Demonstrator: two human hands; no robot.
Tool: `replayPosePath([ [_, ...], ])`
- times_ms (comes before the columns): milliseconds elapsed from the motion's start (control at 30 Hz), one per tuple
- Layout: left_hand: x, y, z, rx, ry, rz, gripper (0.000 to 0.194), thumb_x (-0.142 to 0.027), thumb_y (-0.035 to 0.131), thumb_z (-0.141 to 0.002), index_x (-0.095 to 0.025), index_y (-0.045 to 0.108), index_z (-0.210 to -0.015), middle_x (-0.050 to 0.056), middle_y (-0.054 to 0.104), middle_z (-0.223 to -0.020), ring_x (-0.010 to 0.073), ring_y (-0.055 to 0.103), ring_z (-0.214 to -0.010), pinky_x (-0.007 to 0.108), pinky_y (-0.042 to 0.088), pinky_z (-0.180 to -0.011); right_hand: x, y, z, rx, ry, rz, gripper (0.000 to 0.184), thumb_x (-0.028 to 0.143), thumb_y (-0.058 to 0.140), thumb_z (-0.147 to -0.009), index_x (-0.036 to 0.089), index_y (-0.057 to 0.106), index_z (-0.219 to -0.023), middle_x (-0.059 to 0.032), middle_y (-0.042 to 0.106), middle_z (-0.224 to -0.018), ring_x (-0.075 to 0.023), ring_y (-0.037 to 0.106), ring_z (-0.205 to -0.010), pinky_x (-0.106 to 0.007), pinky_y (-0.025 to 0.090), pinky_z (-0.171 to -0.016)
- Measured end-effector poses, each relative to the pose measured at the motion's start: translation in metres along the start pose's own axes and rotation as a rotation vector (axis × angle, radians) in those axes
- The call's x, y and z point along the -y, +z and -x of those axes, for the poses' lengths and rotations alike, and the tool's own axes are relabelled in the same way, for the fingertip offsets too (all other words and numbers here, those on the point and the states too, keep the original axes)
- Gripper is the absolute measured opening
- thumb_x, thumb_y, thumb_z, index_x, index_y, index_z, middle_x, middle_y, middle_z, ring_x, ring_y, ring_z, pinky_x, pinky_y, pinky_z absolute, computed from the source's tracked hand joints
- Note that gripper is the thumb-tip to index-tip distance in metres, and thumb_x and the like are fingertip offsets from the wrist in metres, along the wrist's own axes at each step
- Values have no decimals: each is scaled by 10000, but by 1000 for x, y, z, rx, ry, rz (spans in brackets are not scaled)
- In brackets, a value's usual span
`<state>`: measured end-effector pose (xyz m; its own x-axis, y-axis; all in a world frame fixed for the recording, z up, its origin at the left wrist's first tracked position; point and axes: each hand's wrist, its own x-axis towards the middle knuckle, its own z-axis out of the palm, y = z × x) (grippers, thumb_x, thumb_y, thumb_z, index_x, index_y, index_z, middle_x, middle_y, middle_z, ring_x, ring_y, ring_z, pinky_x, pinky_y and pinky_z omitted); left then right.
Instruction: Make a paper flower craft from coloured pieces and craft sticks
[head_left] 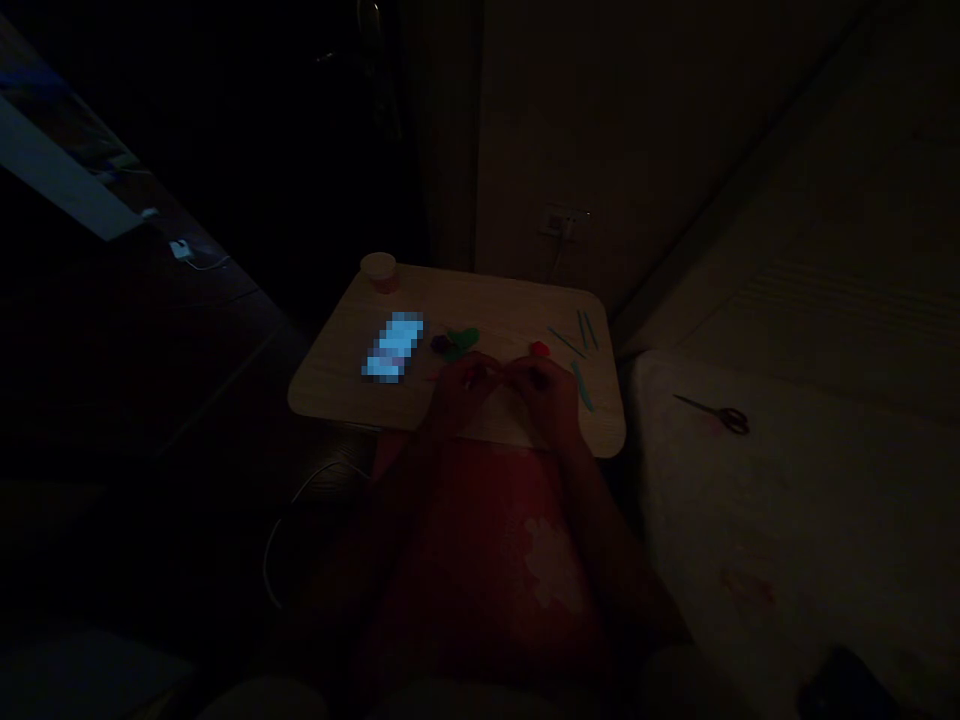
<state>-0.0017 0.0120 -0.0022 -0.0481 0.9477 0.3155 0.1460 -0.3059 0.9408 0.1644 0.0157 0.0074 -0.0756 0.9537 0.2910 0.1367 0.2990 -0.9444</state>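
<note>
In dim light, my left hand (463,392) and my right hand (546,388) meet over the near part of a small wooden-topped table (337,395). The fingers of both are curled and drawn together at the tips; what they pinch is too dark and small to make out. Just beyond my left hand lie a green flat piece (463,339) and a dark purple lump (441,344), which look like modelling clay. A red lump (539,348) rests right behind my right hand. To its right lies a wide blue-green tool (582,386).
Several thin blue-green sticks (568,343) lie at the table's right. A lit phone (394,347) is on the left, a paper cup (380,272) at the back left corner. Scissors (724,414) lie on a pale bed-like surface (810,520). A white cable (268,545) hangs at lower left.
</note>
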Motion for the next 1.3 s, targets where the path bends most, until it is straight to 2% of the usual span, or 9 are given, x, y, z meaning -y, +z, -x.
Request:
replayPosePath([
  [133,2,2,1,-16,-11,10,169,-312,715,-803,-174,762,-888,-13,630,-671,115,519,-612,217,388,-571,-4,4,0,-18,69,-114,166,282,770,-787,226,706,-930,-40,765,-881,-174,723,-736,-302,590,-675],
  [267,1,1,0,-13,-8,5,210,-325,695,-829,-173,791,-938,20,720,-761,141,613,-689,237,461,-635,0,6,2,16,45,-242,316,273,767,-804,255,658,-1100,-24,758,-886,-172,736,-765,-318,608,-729],
  [367,1,0,0,-17,2,14,207,-331,693,-835,-172,801,-910,52,776,-869,177,681,-796,265,515,-711,4,6,3,26,37,-244,378,284,767,-817,270,612,-1161,-15,750,-890,-172,738,-767,-322,607,-732],
  [533,-1,-1,1,32,33,29,206,-361,707,-845,-183,806,-875,61,793,-913,190,705,-848,280,535,-761,3,8,3,22,70,-251,377,304,801,-778,268,597,-1093,12,726,-805,-158,702,-671,-292,579,-626],
  [700,-5,0,0,68,26,60,210,-372,708,-839,-181,796,-847,61,790,-898,197,706,-855,289,539,-774,4,7,1,-11,135,-273,295,340,824,-727,238,653,-945,2,741,-800,-147,686,-668,-267,564,-611],
  [833,-6,1,-1,10,-18,93,202,-360,696,-820,-177,770,-774,44,763,-826,184,681,-807,281,526,-742,8,6,1,71,160,-241,214,408,767,-784,212,726,-859,-27,759,-805,-132,657,-621,-267,553,-591],
  [933,-3,0,-2,-34,-52,104,213,-383,726,-789,-176,754,-746,39,745,-807,183,667,-801,288,521,-743,9,8,2,86,160,-211,237,418,802,-742,224,760,-871,-30,775,-827,-153,683,-673,-283,569,-630],
  [1033,0,0,-2,-28,-66,136,229,-393,761,-757,-173,730,-701,30,715,-758,174,647,-757,285,511,-705,9,10,4,104,155,-175,237,425,810,-736,222,770,-852,-32,764,-783,-162,684,-674,-288,559,-635],
  [1300,3,-1,-2,-4,-58,232,239,-348,760,-754,-171,663,-626,-11,616,-637,126,552,-630,268,499,-658,11,12,5,206,191,-214,234,433,796,-755,211,726,-764,-6,690,-647,-131,604,-565,-241,459,-519],
])
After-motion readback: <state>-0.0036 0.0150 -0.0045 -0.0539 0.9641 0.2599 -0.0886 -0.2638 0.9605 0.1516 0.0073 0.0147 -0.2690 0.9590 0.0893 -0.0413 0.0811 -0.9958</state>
